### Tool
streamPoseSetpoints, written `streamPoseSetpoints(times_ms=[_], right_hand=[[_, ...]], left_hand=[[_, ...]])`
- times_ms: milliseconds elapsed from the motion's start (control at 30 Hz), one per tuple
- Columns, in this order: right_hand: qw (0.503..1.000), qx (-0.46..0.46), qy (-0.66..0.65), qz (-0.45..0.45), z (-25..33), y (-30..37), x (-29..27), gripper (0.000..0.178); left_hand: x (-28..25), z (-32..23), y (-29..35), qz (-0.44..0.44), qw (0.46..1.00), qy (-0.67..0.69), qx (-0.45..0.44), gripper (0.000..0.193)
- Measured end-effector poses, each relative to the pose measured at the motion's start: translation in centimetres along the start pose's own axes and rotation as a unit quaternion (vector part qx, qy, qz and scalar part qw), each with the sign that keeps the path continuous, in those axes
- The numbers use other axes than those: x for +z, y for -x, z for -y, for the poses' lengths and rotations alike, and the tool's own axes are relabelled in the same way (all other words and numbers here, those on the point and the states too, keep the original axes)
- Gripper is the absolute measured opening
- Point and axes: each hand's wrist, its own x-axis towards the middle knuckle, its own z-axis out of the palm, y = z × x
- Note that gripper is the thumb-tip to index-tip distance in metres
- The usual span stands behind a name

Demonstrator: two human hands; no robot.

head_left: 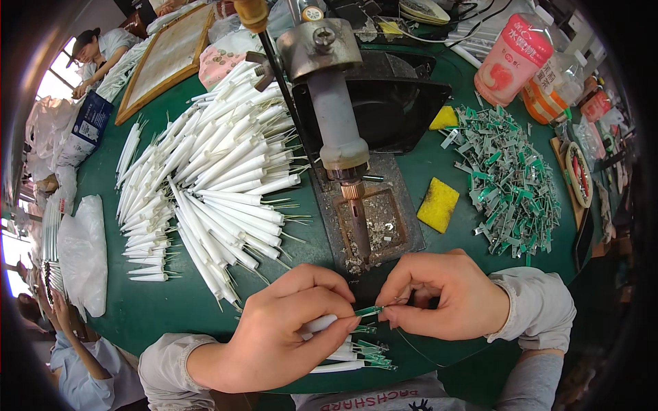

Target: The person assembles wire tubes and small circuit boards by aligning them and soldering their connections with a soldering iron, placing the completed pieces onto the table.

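Observation:
Both of my hands meet just below the tip of an upright soldering iron (345, 147). My left hand (291, 322) is closed around a white tube with a small green circuit board (369, 311) at its end. My right hand (445, 294) pinches a thin wire (399, 300) beside that board. Below my hands lie several white tubes with green boards (340, 366) on their ends. To the left spreads a large pile of white tapered tubes (219, 164) with bare wire ends. Small green boards (510, 181) are heaped on the right.
A dross-filled metal tray (404, 229) sits under the iron. Yellow sponges (439, 205) lie beside it. Drink bottles (514, 58) stand at the back right, a wood-framed board (164, 61) at the back left. Other people (103, 58) sit along the left side of the green table (130, 308).

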Motion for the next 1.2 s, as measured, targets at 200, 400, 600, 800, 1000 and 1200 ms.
streamPoseSetpoints(times_ms=[200, 400, 600, 800, 1000, 1200], right_hand=[[0.999, -0.003, -0.034, -0.01, -0.2, 0.0, 0.2, 0.013], [0.999, -0.034, 0.009, -0.007, 0.1, 0.0, 0.1, 0.012], [0.999, -0.052, 0.015, -0.01, -0.1, -0.2, 0.1, 0.012], [0.997, -0.066, -0.021, -0.017, -0.9, -0.3, 0.2, 0.011], [0.996, -0.022, -0.086, -0.01, -1.0, -0.5, 0.0, 0.014], [0.985, 0.052, -0.166, -0.007, 0.2, -0.7, -1.0, 0.01]], left_hand=[[0.7, 0.6, 0.2, -0.029, 0.995, 0.092, -0.039, 0.009], [0.6, 0.9, 0.2, -0.014, 0.996, 0.088, -0.017, 0.01], [0.7, 0.7, 0.3, 0.005, 0.983, 0.166, -0.085, 0.007], [0.4, 0.9, 0.1, 0.011, 0.967, 0.225, -0.117, 0.006], [0.4, 1.2, -0.3, 0.023, 0.968, 0.23, -0.099, 0.005], [0.4, 1.2, -1.0, -0.041, 0.96, 0.258, -0.105, 0.004]])
